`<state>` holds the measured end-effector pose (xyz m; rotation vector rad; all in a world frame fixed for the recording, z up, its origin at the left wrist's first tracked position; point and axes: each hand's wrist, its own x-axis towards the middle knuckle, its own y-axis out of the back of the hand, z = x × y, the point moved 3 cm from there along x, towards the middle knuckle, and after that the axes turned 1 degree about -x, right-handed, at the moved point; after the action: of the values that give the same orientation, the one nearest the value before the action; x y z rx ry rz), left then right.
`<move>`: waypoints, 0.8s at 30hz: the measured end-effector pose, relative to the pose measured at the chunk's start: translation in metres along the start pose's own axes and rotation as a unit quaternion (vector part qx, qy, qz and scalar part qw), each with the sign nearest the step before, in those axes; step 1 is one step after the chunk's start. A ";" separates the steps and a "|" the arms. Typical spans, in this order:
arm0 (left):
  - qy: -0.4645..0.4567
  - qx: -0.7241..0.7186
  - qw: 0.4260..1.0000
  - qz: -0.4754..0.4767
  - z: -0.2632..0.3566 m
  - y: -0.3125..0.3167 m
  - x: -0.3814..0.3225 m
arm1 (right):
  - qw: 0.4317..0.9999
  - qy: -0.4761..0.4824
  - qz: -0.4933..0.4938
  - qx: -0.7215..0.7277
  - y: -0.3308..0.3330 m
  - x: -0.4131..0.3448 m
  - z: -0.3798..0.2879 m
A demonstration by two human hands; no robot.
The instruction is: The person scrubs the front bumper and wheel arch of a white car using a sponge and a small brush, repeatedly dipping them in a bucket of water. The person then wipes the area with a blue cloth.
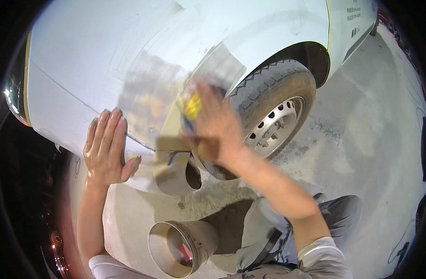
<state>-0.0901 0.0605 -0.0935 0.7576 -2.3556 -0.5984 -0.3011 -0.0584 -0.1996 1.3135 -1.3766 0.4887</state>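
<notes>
My left hand (106,150) lies flat on the white car body panel (73,76), fingers together and thumb spread, holding nothing. Motion blurs my right hand (216,122), which presses a yellow and dark object (192,106), perhaps a sanding pad, against the panel's edge by the wheel arch. Around it the surface shows a grey patch (138,78) and a beige filler-like strip (167,129). The panel looks wet or glossy near both hands. How the fingers grip the pad is partly hidden.
Just right of my right hand stands the tyre (275,83) with its steel wheel rim (281,122). A plastic bucket (207,237), with liquid and a red object (185,252) inside, is on the concrete floor (129,223) beside my legs. Yellow masking tape (328,24) edges the panel.
</notes>
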 end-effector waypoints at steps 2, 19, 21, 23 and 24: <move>-0.014 0.008 1.000 0.018 -0.002 0.000 -0.002 | 0.985 -0.051 0.161 -0.039 0.022 0.027 0.020; -0.017 -0.019 0.998 0.053 -0.007 -0.010 -0.019 | 0.985 -0.008 0.160 -0.064 0.017 0.021 0.041; -0.027 -0.018 0.997 0.066 -0.006 -0.010 -0.019 | 0.996 0.067 0.050 -0.038 0.013 0.014 0.030; -0.023 -0.016 0.997 0.065 -0.006 -0.010 -0.019 | 0.992 0.088 0.090 -0.023 0.019 0.013 0.039; -0.015 -0.019 0.998 0.065 -0.006 -0.010 -0.019 | 0.987 0.088 0.116 -0.066 0.020 0.013 0.040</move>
<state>-0.0701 0.0635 -0.1022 0.5758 -2.3922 -0.6003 -0.3320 -0.0930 -0.1925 0.9842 -1.3949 0.6429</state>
